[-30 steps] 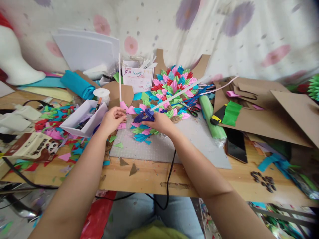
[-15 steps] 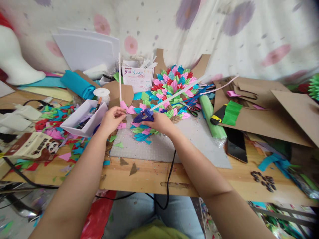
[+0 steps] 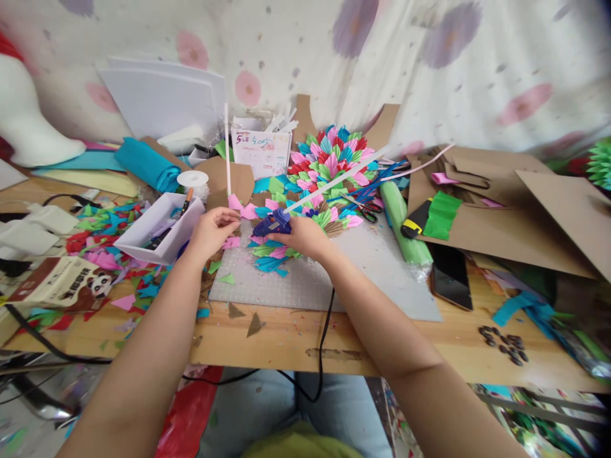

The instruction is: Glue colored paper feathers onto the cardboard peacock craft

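My right hand (image 3: pixel 305 235) is wrapped round a blue glue gun (image 3: pixel 272 222), with a long white glue stick (image 3: pixel 334 181) running out of its back to the upper right. The gun's tip points left, towards my left hand (image 3: pixel 216 230). The left fingers are curled together in a pinch; whatever they hold is too small to make out. Colourful pleated paper leaves (image 3: pixel 334 159) cover a shape behind and below the gun, on a grey cutting mat (image 3: pixel 382 273). Pink paper pieces (image 3: pixel 242 207) lie beside the left fingertips.
A white box of pens (image 3: pixel 160 229) and paper scraps (image 3: pixel 102 254) are on the left. Scissors (image 3: pixel 367 213), a green roll (image 3: pixel 405 222), a yellow-black cutter (image 3: pixel 416 219), a phone (image 3: pixel 451 277) and cardboard (image 3: pixel 515 235) lie right. The gun's black cable (image 3: pixel 327 331) hangs over the table edge.
The whole view has shifted very slightly. Both hands keep nearly the same pose, and the glue gun stays in my right hand.
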The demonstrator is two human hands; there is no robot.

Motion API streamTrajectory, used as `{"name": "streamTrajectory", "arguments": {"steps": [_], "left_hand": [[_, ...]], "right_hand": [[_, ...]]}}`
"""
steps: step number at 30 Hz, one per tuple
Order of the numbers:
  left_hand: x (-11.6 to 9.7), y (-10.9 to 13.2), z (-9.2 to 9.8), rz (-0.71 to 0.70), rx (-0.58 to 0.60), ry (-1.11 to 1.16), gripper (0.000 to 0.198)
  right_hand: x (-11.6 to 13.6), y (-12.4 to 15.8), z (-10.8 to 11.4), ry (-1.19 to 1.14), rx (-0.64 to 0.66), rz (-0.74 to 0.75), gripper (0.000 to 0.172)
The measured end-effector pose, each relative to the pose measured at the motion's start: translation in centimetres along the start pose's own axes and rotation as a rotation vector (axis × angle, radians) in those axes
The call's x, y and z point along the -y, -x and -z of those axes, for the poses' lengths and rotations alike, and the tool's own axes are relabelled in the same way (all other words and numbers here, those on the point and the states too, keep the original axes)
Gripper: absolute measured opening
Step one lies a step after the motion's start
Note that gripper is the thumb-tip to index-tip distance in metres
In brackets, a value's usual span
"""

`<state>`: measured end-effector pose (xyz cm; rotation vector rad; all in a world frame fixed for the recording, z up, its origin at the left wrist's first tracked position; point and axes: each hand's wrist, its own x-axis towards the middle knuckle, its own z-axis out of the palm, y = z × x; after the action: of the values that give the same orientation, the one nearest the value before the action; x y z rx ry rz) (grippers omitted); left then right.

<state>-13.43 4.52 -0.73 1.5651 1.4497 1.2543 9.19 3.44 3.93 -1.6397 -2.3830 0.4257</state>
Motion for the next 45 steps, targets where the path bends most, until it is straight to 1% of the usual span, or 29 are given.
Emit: {"name": "streamTrajectory", "arguments": {"steps": [6, 10, 17, 24, 30, 36, 45], "left_hand": [[0.01, 0.0, 0.14, -0.017, -0.006, -0.04, 0.023], [-0.31, 0.06, 0.14, -0.024, -0.016, -0.08, 0.02], [-0.77, 0.13, 0.2, -0.039, -0.045, -0.122, 0.018], [-0.13, -0.05, 0.3, -0.056, -0.047, -0.116, 0.019], [-0.22, 0.04, 0.16, -0.052, -0.027, -0.059, 0.022], [-0.27, 0.1, 0.03, -0.037, -0.001, -0.005, 0.023], [-0.06, 0.0, 0.09, -0.049, -0.001, -0.022, 0.027]], "right_hand": [[-0.12, 0.09, 0.39, 0.009, 0.009, 0.008, 0.048], [-0.07, 0.11, 0.27, 0.015, 0.0, 0.01, 0.049], [0.43, 0.17, -0.02, 0.018, 0.018, -0.021, 0.045], [0.26, 0.27, 0.39, 0.011, 0.015, -0.015, 0.044], [0.22, 0.39, 0.91, 0.008, 0.036, -0.008, 0.042], [0.22, 0.27, 0.48, 0.009, 0.02, -0.013, 0.043], [0.43, 0.2, 0.23, 0.02, 0.018, -0.017, 0.046]]}}
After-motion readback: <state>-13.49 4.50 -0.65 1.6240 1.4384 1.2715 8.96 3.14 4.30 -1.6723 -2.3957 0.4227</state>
